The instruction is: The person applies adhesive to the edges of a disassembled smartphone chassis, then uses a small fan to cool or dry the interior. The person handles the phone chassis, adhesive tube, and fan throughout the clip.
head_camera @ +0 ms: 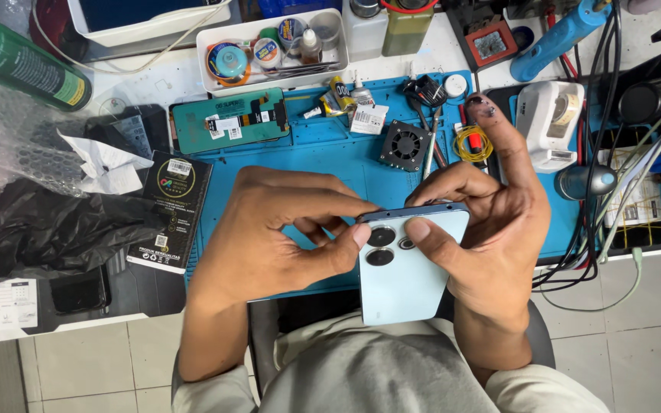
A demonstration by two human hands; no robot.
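A pale blue smartphone (403,279) is held back-side up over my lap, its camera lenses near the top left. My left hand (277,229) pinches the phone's top left corner, thumb beside the lenses. My right hand (491,229) grips the top right edge, thumb pressed on the back by the lenses, index finger pointing up and away. Both hands hover over the near edge of a blue work mat (330,153).
On the mat lie a teal phone screen part (231,120), a small black fan (405,145), tweezers and a yellow wire coil (472,143). A white tray of small jars (273,50) sits behind. Black box (171,210), black plastic bag (55,226) at left; cables (606,191) at right.
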